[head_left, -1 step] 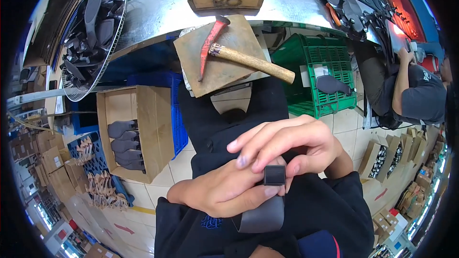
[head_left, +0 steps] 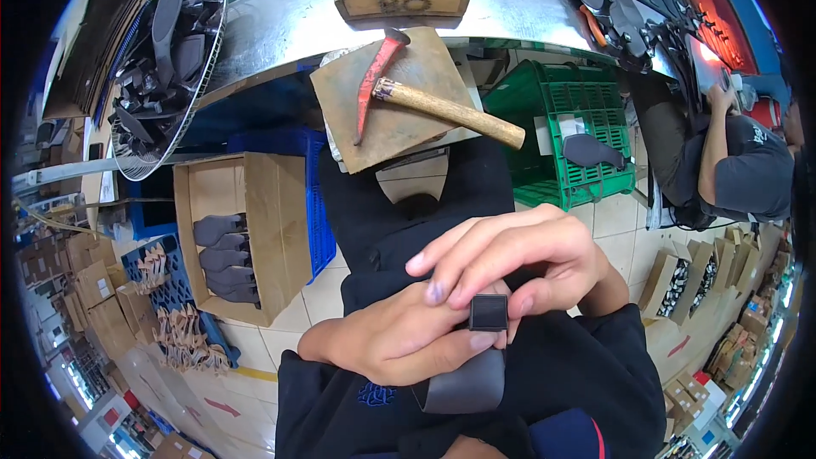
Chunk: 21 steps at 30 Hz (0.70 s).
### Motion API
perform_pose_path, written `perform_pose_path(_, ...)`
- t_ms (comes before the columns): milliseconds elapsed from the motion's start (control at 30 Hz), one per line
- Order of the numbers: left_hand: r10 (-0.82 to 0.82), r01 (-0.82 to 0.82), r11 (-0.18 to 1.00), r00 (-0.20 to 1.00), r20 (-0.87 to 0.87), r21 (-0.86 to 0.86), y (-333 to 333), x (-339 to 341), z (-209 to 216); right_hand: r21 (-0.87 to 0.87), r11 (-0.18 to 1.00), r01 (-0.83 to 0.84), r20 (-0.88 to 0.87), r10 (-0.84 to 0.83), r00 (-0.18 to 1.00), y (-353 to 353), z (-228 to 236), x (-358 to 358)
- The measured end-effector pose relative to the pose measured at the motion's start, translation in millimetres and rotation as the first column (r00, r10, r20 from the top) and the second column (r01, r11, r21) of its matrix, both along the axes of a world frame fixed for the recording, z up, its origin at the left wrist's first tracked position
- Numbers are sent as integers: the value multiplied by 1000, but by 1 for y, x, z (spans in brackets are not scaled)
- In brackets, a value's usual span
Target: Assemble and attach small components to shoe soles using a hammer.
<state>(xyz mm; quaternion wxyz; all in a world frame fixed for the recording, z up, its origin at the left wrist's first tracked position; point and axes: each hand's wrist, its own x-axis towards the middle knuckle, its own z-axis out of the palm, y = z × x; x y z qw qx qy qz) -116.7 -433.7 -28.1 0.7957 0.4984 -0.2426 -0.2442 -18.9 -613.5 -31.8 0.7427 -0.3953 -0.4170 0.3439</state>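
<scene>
Close to my body, my left hand (head_left: 408, 336) is closed around a black shoe sole with a heel (head_left: 466, 387), its wide smooth end curving below my fingers. The heel's square black end (head_left: 489, 313) faces up between my hands. From the right, my right hand (head_left: 531, 259) reaches over with bent fingers, thumb on one side of that square end and fingertips on the other. What lies under its palm is hidden. Beyond my hands, a hammer (head_left: 433, 109) with a red head and wooden handle lies on a worn square plate (head_left: 340, 89).
A wooden box (head_left: 404, 5) of small black pieces stands on the metal bench (head_left: 280, 30). To the left are a wire basket (head_left: 223, 34) of black parts and a cardboard box (head_left: 276, 238) holding soles. A green crate (head_left: 586, 102) and a seated person (head_left: 748, 166) are at right.
</scene>
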Motion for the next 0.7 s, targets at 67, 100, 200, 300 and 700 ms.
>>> perform_pose_path(67,-19,18,1000,996,83,12,0,0,0,73,997,31,60,-35,998,3,1,2)
perform_pose_path(100,-32,31,999,995,94,11,-1,0,0,84,996,-9,105,0,994,3,6,5)
perform_pose_path(200,-12,2,999,974,227,44,1,5,4,121,991,-52,188,29,982,10,7,9)
perform_pose_path(300,-12,27,996,986,164,-88,-4,0,-2,144,988,-58,215,26,976,15,9,8)
perform_pose_path(700,48,-47,996,999,-11,74,5,-4,23,72,997,1,46,-4,999,18,3,-10)
